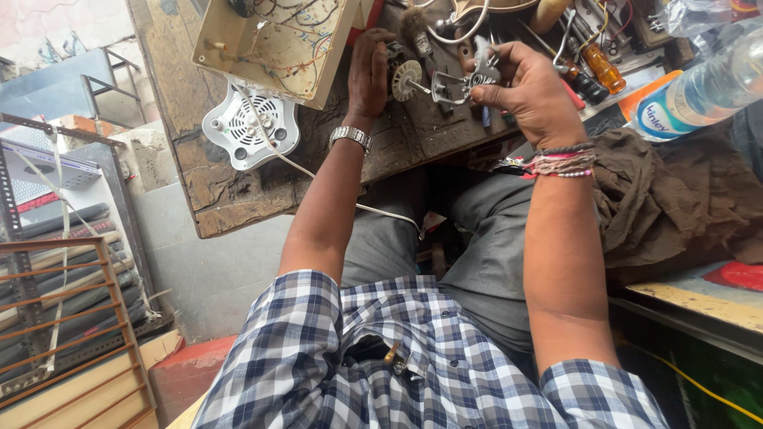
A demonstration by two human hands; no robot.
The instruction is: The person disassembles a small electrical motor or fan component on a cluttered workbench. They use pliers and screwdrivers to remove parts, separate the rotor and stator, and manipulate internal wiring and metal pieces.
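A small electric motor with a pale round end cap lies on the worn wooden workbench, at about twelve o'clock in the view. The left hand rests on it from the nine o'clock side, fingers curled closed around the motor body. At its three o'clock, the right hand pinches a small metal bracket part, fingers closed on it, just beside the motor's shaft. Farther out, a white vented fan cover sits at nine o'clock, a beige casing with wiring above it. An orange-handled screwdriver and a plastic water bottle lie toward two o'clock, a brown cloth at four.
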